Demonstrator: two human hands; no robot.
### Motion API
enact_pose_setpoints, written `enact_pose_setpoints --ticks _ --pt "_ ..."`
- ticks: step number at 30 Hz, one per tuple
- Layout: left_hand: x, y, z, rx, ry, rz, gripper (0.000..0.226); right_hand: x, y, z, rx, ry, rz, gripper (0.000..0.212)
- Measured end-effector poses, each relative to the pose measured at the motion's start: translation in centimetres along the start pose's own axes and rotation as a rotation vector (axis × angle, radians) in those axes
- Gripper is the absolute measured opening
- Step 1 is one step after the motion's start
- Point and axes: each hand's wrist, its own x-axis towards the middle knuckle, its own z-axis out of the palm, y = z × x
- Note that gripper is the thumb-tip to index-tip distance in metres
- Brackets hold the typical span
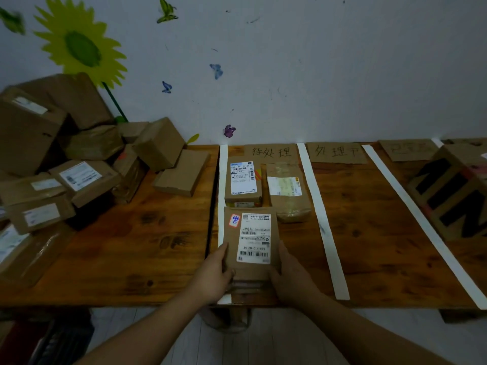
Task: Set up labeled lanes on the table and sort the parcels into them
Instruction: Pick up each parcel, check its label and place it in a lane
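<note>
A flat brown parcel with a white shipping label and a small red-edged sticker lies near the front edge of the wooden table, in the first lane. My left hand grips its left side and my right hand grips its right side. Behind it in the same lane sit a small labelled box and a taped brown parcel. White tape strips mark the lanes. Cardboard lane signs with handwriting lie along the wall edge.
A heap of unsorted cardboard parcels covers the table's left end. A large box with black lettering stands at the far right. A second sign and a third sign head the other lanes.
</note>
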Motion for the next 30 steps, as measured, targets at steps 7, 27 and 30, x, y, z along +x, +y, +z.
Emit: enact_pose_setpoints --ticks 7,27,30 --pt "0.2 -1.0 -0.8 0.040 0.019 -0.041 0.072 0.2 -0.4 0.3 -0.018 -0.030 -0.088 0.072" --pt "-0.3 -2.9 -16.2 0.327 0.130 -0.080 0.072 5.3 -11.7 -0.3 -0.387 0.093 -0.176 0.060" --pt "-0.7 -6.5 -22.7 0.394 0.225 -0.132 0.072 6.9 -16.9 2.3 -0.397 0.028 -0.239 0.058"
